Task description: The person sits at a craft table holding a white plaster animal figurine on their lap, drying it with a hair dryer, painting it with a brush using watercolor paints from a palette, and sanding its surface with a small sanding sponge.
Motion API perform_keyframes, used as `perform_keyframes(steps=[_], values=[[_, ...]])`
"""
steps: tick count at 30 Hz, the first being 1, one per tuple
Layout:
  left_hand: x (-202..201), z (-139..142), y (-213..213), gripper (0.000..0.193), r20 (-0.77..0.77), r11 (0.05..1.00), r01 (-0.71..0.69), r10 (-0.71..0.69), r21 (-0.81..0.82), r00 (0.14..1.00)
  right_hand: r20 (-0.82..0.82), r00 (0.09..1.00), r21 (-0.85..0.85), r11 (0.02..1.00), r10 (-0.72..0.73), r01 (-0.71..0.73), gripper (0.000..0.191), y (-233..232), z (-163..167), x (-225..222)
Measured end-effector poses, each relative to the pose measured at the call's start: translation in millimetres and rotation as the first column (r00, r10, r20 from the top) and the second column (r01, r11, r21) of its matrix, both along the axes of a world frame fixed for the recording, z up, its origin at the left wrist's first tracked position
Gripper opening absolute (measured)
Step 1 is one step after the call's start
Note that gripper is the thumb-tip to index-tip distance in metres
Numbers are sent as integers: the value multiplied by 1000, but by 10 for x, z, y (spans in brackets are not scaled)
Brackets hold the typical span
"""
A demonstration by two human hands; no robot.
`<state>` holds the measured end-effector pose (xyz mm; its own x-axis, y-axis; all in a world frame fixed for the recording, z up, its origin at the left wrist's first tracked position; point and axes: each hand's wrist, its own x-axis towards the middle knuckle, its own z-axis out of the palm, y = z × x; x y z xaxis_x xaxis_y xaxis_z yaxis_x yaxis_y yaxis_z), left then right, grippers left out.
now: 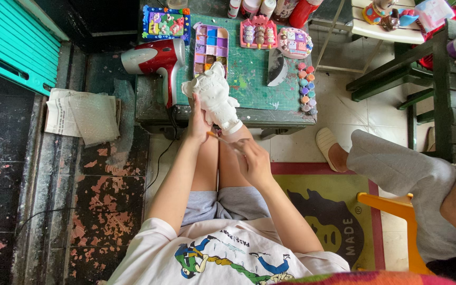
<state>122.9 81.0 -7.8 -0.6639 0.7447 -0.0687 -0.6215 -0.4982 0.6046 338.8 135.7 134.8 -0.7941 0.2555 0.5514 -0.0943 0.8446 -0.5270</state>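
Table [249, 105]: green cutting mat, beyond both hands | Hair dryer [157, 60]: red-silver, left of left hand | Figurine [216, 97]: white, unpainted, above knees | Left hand [199, 124]: closed around figurine | Right hand [250, 155]: pinching thin brush [216, 136], tip at figurine base.

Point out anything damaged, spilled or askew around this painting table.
The floor at left is worn, its dark coating flaking off in pink patches. Paint smears mark the green mat. The left hand holds the white figurine tilted, the right hand below it. Nothing looks spilled.
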Motion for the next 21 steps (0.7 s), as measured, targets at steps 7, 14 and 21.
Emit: perform_keyframes(steps=[7,14,21], values=[[-59,65,13,88,69,999,50,-49,-17,996,-103,952,-3,957,-290,291,19,244,128,9],[-87,73,58,92,92,991,38,-26,-130,995,22,999,95,995,41,-43,16,78,165,-75],[-54,84,42,85,92,996,37,-30,-75,995,-14,964,-198,946,-264,256,17,308,125,-59]])
